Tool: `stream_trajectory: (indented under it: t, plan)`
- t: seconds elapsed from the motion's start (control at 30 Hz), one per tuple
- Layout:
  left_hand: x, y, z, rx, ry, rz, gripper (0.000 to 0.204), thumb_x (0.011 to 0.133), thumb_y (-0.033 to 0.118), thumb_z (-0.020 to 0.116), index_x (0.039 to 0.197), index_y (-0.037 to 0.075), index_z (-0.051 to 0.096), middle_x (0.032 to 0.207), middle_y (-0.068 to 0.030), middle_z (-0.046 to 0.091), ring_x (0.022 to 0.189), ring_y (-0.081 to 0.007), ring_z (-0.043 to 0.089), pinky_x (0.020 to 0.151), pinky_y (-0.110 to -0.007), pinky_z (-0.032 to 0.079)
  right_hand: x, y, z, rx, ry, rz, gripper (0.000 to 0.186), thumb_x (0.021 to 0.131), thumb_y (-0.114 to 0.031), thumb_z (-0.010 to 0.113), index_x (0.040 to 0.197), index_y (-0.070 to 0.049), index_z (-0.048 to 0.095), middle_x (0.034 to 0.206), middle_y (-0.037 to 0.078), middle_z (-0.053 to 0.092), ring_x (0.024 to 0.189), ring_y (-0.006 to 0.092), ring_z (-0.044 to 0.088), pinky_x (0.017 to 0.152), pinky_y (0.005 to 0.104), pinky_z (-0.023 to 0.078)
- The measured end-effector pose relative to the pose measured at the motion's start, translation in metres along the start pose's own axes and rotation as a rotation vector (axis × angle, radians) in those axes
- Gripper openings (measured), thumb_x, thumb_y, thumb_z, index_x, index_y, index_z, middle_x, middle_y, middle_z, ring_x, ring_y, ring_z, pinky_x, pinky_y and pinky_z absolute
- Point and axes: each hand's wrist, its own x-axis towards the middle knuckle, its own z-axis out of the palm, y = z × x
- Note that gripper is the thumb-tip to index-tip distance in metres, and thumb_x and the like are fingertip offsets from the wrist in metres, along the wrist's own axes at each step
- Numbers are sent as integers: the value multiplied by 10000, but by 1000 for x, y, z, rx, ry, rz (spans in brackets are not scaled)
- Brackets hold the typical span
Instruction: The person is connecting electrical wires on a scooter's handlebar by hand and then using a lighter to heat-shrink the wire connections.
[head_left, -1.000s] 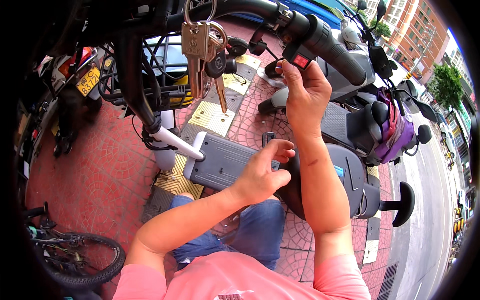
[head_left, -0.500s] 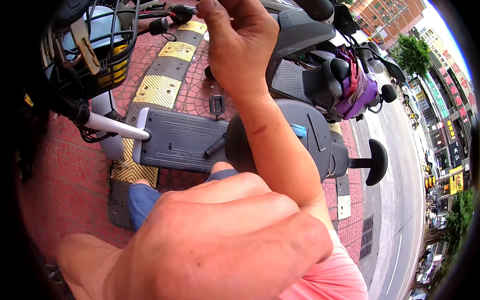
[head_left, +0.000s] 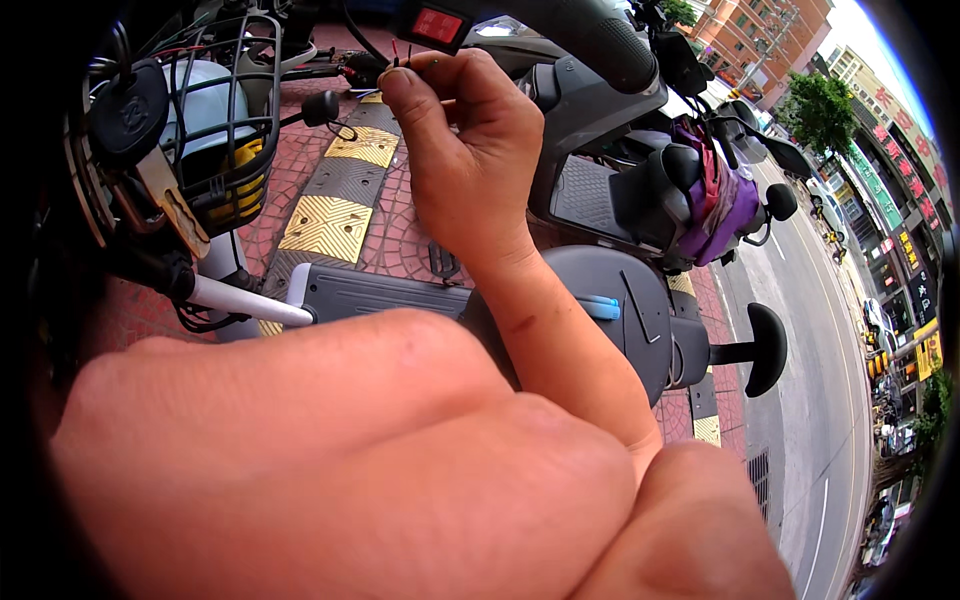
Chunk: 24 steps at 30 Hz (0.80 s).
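At the top centre my right hand (head_left: 462, 160) pinches a thin wire (head_left: 394, 48) between thumb and fingers. Its tip is red, and a dark strand shows beside it. Just above is a small black part with a red face (head_left: 437, 25), near a black handlebar grip (head_left: 610, 45). My left hand (head_left: 330, 460) looms very large and blurred at the bottom. Its fingers are folded, and anything inside them is hidden. Behind my right forearm, the black scooter seat (head_left: 585, 270) carries a hex key (head_left: 643, 308) and a blue slim object (head_left: 600, 307).
A wire basket (head_left: 262, 130) with a key (head_left: 130, 108) close by stands at left. The footboard (head_left: 390, 290) is partly covered by my left hand. Striped speed-bump strips (head_left: 345, 185) cross the red paving. Another scooter (head_left: 640, 185) with purple cloth stands behind, beside the road (head_left: 810, 400).
My left hand has come closer and higher, covering more of the footboard. The view has shifted, bringing the red-faced part and more of the handlebar grip into sight. My right hand keeps its pinch.
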Motion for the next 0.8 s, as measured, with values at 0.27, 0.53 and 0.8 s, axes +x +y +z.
stream_trajectory:
  t: [0.27,0.53,0.8]
  plan:
    - [-8,17,14,61,-69,11,464,746,66,597,1202,8,656,1125,-127,711,1074,-253,670,918,-386,521,-1,0,5,-18,-20,-39,58,925,-39,771,933,4,734,851,101,723,754,195,710,635,314,547]
    - [-20,25,4,92,-50,1,426,747,75,605,1164,11,660,1087,-129,708,1034,-262,672,888,-392,524,2,3,3,-8,-2,-88,57,912,-33,771,908,18,744,838,109,735,704,196,718,611,315,566]
    - [-56,2,-18,-18,265,-212,387,748,84,614,1126,14,663,1048,-131,706,995,-270,675,859,-399,528,2,-4,0,-33,-28,-36,36,910,-16,756,930,9,740,860,108,726,743,211,705,631,310,559]
